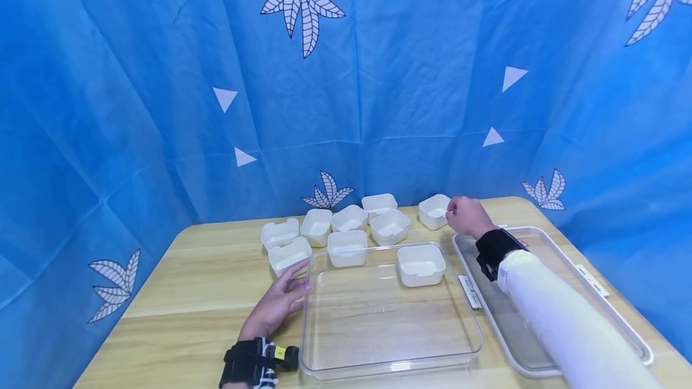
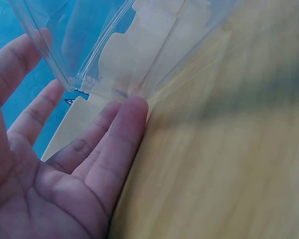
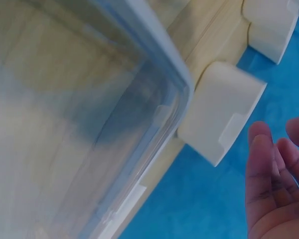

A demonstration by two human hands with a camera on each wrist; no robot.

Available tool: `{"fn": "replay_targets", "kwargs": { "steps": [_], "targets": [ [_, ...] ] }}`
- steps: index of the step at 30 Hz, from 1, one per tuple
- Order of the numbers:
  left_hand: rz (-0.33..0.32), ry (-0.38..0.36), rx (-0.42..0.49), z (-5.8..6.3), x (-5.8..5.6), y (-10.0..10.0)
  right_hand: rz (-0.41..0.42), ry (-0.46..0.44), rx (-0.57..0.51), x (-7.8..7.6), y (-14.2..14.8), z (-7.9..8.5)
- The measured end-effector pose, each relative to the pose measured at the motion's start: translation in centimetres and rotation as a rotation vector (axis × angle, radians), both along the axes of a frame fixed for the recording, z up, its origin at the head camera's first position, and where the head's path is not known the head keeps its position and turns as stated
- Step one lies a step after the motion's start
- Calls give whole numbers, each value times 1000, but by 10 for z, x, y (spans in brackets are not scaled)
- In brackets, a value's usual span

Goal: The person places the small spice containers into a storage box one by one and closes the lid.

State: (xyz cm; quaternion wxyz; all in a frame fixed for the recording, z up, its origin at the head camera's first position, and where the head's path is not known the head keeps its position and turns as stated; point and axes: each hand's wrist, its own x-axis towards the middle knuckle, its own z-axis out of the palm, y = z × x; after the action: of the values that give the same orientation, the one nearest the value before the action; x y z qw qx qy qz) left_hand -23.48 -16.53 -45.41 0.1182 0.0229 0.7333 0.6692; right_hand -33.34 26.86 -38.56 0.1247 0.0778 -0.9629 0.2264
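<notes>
Touching the left side of the near box (image 1: 391, 367), our left hand (image 1: 277, 306) has its fingers spread. Our right hand (image 1: 469, 217), fingers loosely bent and empty, is just beside the far right tub (image 1: 432, 214).

A right hand (image 3: 279, 194), its fingers bent and its thumb apart from them, hovered just beside a notched white container (image 3: 222, 112) on a wooden table (image 3: 212, 42). A clear, pale-rimmed lid (image 3: 65, 124) filled the left; at least one more white container (image 3: 271, 37) stood at upper right, before blue cloth (image 3: 184, 204).
</notes>
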Motion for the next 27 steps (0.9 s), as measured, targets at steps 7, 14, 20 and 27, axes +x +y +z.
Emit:
{"fn": "replay_targets", "kwargs": {
  "steps": [7,14,20,27],
  "targets": [
    [-3,5,-11,3,1,0,-9,-22,8,-8,7,0],
    [-9,7,-6,0,-2,0,-25,-60,19,-20,16,-5],
    [0,1,-14,3,0,0,-80,-108,-11,-27,21,-10],
    [-1,0,-9,1,-1,-1,-136,-124,-72,-34,26,-19]
  ]
}}
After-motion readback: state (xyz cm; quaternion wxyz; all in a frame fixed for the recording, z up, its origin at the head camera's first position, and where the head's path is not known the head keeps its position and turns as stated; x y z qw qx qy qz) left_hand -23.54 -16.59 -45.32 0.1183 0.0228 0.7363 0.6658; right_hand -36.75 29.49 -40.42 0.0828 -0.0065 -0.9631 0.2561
